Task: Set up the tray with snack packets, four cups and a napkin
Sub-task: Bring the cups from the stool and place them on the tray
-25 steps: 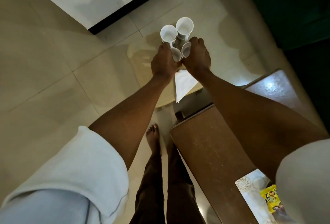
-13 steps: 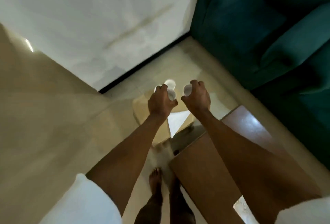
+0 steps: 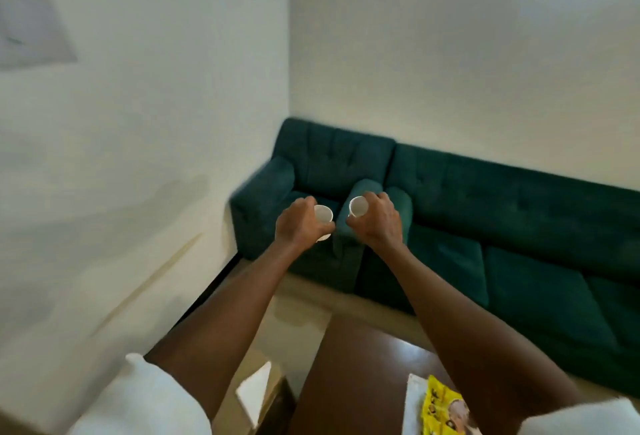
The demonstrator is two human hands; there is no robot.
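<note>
Cups: lifted off the floor a moment ago, now carried at chest height before the green sofa (image 3: 450, 199). Left hand (image 3: 299, 223) grip closed round white cups (image 3: 323, 214); right hand (image 3: 377, 221) likewise round another cup (image 3: 358, 207). Tray (image 3: 414, 400) with yellow snack packet (image 3: 440, 407) waits on the brown surface (image 3: 353, 382) below; napkin (image 3: 256, 391) not yet aboard.

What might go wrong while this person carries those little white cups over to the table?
The left hand and right hand each pinch small white paper cups held up in the air, tilted; one could slip or get crushed. The tray with its yellow snack packet sits low at the picture's edge, so a cup could be set down off target.
</note>
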